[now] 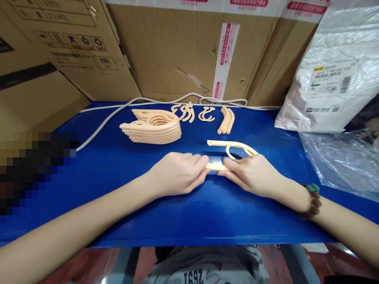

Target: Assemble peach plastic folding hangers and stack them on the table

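A peach plastic hanger piece (232, 148) lies on the blue table (189, 213) between my hands. My left hand (177, 173) pinches its lower bar from the left, fingers pressed together. My right hand (251, 173) grips the same piece from the right, with the curved hook showing above its fingers. A stack of several finished peach hangers (152, 126) sits behind my left hand. Loose hooks (206, 114) and a bundle of curved bars (226, 120) lie further back.
Large cardboard boxes (177, 47) wall off the back and left. A white cable (103, 122) runs along the table's rear. A white parcel bag (331, 71) and clear plastic film (343, 161) lie at the right. A beaded bracelet (312, 201) is on my right wrist.
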Motion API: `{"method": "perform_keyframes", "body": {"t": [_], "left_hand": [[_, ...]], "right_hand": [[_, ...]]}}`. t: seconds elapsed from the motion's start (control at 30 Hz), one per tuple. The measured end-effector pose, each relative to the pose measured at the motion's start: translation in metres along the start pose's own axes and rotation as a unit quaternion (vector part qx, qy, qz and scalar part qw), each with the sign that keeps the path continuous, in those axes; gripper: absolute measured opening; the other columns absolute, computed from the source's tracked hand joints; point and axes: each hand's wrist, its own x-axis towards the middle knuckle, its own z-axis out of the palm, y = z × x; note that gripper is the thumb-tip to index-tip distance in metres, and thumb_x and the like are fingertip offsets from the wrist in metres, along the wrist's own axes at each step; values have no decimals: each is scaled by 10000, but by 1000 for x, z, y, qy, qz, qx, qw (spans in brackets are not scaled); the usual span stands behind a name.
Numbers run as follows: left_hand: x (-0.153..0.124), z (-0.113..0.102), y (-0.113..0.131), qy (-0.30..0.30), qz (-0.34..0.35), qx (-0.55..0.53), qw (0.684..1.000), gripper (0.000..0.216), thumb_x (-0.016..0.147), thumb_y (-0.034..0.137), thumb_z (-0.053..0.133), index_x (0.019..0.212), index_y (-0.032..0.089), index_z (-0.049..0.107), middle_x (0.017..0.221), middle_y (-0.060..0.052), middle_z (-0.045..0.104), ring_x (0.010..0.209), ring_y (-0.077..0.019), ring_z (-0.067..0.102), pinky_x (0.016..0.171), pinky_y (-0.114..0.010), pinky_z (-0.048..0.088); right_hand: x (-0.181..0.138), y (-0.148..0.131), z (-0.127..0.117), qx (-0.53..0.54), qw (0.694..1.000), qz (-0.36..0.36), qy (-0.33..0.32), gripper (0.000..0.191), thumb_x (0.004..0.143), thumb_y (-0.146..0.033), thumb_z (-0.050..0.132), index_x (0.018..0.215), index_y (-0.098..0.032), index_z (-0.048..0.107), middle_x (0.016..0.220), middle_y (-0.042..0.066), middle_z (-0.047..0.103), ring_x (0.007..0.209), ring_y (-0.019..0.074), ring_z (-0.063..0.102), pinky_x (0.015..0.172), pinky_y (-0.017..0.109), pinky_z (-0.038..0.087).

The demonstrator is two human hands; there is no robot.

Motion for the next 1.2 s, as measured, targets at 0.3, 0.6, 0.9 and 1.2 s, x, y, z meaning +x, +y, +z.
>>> {"method": "perform_keyframes", "body": {"t": [0.3, 0.6, 0.9, 1.2], "left_hand": [[1, 0, -3, 4, 10, -17, 1000, 252, 972, 256, 372, 765, 182, 495, 633, 12, 600, 530, -143, 578, 486, -295, 313], [-2, -2, -4, 22, 55, -65, 996, 274, 996, 278, 354, 791, 180, 506, 668, 4, 625, 540, -144, 573, 500, -287, 338], [1, -2, -2, 20, 18, -9, 1000, 267, 987, 269, 375, 770, 182, 505, 633, 14, 588, 536, -148, 570, 492, -300, 321], [1, -5, -1, 54, -43, 30, 997, 265, 974, 264, 405, 756, 172, 524, 599, 10, 588, 512, -136, 575, 464, -277, 292]], "right_hand": [[1, 2, -1, 22, 1000, -17, -4, 462, 1036, -425, 253, 771, -177, 538, 561, 0, 579, 465, 120, 453, 521, 271, 201], [-1, 4, -3, 44, 997, -59, 17, 417, 1028, -411, 307, 776, -175, 540, 583, 0, 590, 493, 118, 493, 528, 267, 238], [-1, 5, -3, 26, 998, -28, 40, 415, 1023, -416, 341, 774, -170, 563, 604, 1, 616, 494, 107, 512, 536, 262, 251], [0, 10, -7, 8, 993, -11, 121, 341, 988, -394, 457, 802, -169, 633, 667, 16, 642, 632, 134, 583, 636, 268, 366]]}}
